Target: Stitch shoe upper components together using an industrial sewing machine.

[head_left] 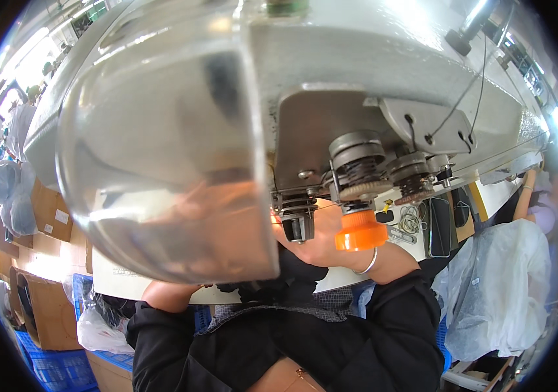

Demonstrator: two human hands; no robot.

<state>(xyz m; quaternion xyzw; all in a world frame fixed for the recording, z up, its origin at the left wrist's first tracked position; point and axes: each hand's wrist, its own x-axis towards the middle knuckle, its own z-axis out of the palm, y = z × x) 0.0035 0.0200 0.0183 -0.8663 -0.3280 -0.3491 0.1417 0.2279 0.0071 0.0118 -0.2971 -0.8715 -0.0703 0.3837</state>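
Note:
A sewing machine head [331,59] fills the upper view, with metal tension dials [357,153], an orange knob [362,232] and a shiny curved cover [161,163]. My right hand [318,247], with a bangle [370,261] at the wrist, is low behind the dials, near the machine's working end; its fingers are hidden. My left forearm [169,295] runs under the curved cover. Only blurred skin-coloured shapes show in the cover, so the left fingers cannot be made out. Black cloth [285,273] lies between my arms at the table edge.
On the white table [119,271] at right lie a coil of thin cord [411,221] and a black phone-like slab [440,225]. A plastic-wrapped bundle [504,287] stands right. Cardboard boxes [47,313] and blue crates [57,362] are at left. Another person's arm [526,195] shows far right.

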